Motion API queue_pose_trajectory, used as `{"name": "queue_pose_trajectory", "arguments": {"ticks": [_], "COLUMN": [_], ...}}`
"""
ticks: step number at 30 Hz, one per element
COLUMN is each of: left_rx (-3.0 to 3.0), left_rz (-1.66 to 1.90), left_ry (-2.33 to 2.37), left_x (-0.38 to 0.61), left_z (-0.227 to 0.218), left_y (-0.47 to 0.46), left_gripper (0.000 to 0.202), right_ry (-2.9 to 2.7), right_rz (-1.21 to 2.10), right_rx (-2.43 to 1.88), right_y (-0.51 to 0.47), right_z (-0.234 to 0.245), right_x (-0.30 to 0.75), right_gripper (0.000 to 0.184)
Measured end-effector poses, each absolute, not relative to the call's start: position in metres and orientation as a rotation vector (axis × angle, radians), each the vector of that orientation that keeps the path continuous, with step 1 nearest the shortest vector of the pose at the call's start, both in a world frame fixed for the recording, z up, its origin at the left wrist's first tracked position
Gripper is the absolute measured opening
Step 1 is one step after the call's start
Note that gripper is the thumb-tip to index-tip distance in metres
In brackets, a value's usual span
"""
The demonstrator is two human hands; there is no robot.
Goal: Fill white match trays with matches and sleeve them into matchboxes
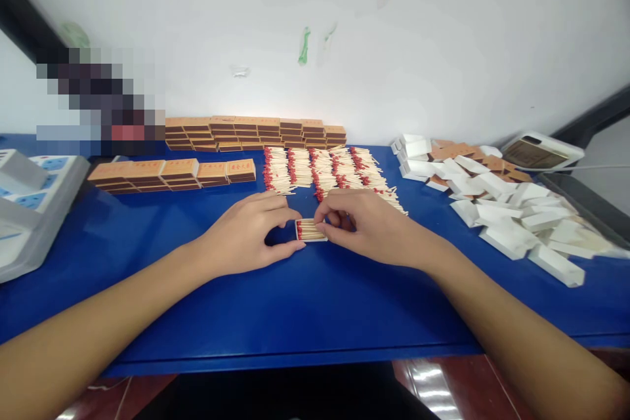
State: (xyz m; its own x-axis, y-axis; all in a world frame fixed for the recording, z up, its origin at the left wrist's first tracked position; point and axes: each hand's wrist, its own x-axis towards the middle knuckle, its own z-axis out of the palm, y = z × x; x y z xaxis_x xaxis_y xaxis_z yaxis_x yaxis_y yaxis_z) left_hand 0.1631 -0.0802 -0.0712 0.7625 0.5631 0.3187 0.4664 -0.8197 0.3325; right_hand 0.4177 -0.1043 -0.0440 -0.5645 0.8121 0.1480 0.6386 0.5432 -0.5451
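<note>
A small white matchbox tray [311, 239] lies on the blue table, filled with red-tipped matches [308, 228] lying lengthwise, heads to the left. My left hand [246, 233] grips the tray's left end between thumb and forefinger. Over the right end, my right hand [361, 223] has its fingers pinched together at the matches; whether a single match is between the fingertips cannot be made out. Just beyond my hands, loose matches [322, 167] lie in several rows with red heads to the left. The right hand partly hides the nearest of them.
Filled matchboxes [236, 128] are stacked along the wall, with a shorter stack [172, 174] in front at left. White trays [512, 210] and orange sleeves [457, 151] are heaped at right, beside a phone-like device [544, 151]. A grey-white case [59, 210] stands far left.
</note>
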Motion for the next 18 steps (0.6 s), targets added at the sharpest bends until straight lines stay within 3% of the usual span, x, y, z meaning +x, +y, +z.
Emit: {"name": "queue_pose_trajectory", "arguments": {"ticks": [5,11,18], "left_rx": [2.73,2.746,2.746], "left_rz": [0.611,0.601,0.601], "left_ry": [0.818,0.819,0.808], "left_x": [0.163,0.163,0.162], "left_z": [-0.072,-0.073,-0.074], "left_y": [-0.08,-0.08,-0.079], "left_gripper": [0.029,0.031,0.032], "right_ry": [-2.389,-2.501,-2.515], "right_rz": [0.484,0.726,0.8], "right_rx": [-1.303,-1.5,-1.556], "right_y": [-0.097,-0.089,-0.091], "right_z": [-0.031,-0.024,-0.027], "right_x": [0.448,0.479,0.474], "right_gripper": [0.011,0.024,0.016]}}
